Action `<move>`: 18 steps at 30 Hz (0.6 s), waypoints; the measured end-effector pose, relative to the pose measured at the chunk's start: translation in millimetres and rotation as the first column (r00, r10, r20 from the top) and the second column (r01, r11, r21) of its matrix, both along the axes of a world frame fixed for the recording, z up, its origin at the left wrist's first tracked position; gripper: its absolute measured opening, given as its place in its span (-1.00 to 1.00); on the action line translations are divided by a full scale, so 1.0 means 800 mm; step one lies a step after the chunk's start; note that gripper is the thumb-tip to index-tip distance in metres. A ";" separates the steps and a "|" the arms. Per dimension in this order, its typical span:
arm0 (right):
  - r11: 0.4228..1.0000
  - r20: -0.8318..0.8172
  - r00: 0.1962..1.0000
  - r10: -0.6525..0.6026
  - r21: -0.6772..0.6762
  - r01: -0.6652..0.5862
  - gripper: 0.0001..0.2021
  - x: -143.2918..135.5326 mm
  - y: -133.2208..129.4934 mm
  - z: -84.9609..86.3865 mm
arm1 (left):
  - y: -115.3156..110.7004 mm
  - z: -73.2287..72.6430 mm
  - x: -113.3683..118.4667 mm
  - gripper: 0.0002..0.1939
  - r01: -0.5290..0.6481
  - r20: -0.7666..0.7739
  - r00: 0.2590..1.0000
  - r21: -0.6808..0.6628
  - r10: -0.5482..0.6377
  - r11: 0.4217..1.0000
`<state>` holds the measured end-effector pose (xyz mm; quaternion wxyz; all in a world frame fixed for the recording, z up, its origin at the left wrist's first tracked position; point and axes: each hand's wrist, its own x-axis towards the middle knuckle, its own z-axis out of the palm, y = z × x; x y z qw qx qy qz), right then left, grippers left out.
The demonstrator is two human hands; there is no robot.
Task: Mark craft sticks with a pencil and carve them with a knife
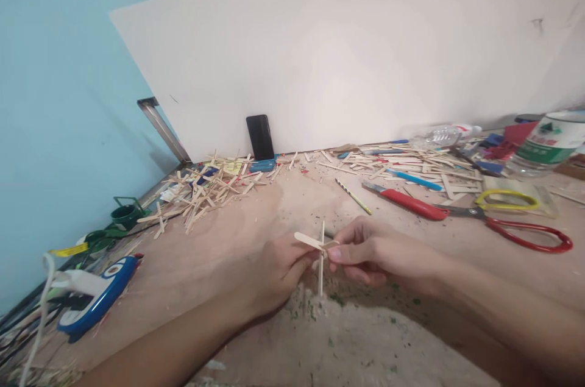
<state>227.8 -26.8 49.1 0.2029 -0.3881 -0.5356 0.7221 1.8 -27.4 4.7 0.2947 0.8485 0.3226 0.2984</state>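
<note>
Our bare forearms (196, 332) reach in over a pale wooden tabletop (256, 222). Our right hand (370, 253) pinches the right side of a cross of flat, pale wooden sticks (309, 241) between thumb and forefinger; our left hand (281, 265) curls at its left side, but, its fingertips hidden, we cannot tell whether it pinches too.

The bare left hand (284, 265) has a smoothly rounded back; behind its uncovered wrist, the bare left forearm (201, 329) broadens away from the hand. The bare right hand (365, 251) has slender fingers and a slim thumb; behind its wrist, likewise uncovered, the bare right forearm (493, 298) tapers toward the hand. Nail details are too blurred to tell.
</note>
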 end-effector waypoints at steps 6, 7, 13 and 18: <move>0.995 0.043 0.999 0.009 0.095 -0.013 -0.66 0.005 -0.001 0.010 | -0.001 0.003 -0.001 -0.62 -0.001 -0.005 1.000 0.095 0.001 0.995; 0.992 0.059 0.998 0.002 0.130 -0.010 -0.67 0.006 -0.002 0.014 | -0.002 0.005 -0.001 -0.60 -0.004 0.003 1.000 0.112 0.004 0.994; 0.953 0.129 0.991 -0.046 0.301 0.005 -0.69 0.005 -0.007 0.026 | -0.003 0.014 0.000 -0.50 0.008 0.052 0.998 0.209 -0.019 0.978; 0.944 0.143 0.989 -0.040 0.329 -0.010 -0.73 0.003 -0.007 0.023 | -0.001 0.014 -0.002 -0.62 0.018 0.097 0.994 0.263 -0.044 0.965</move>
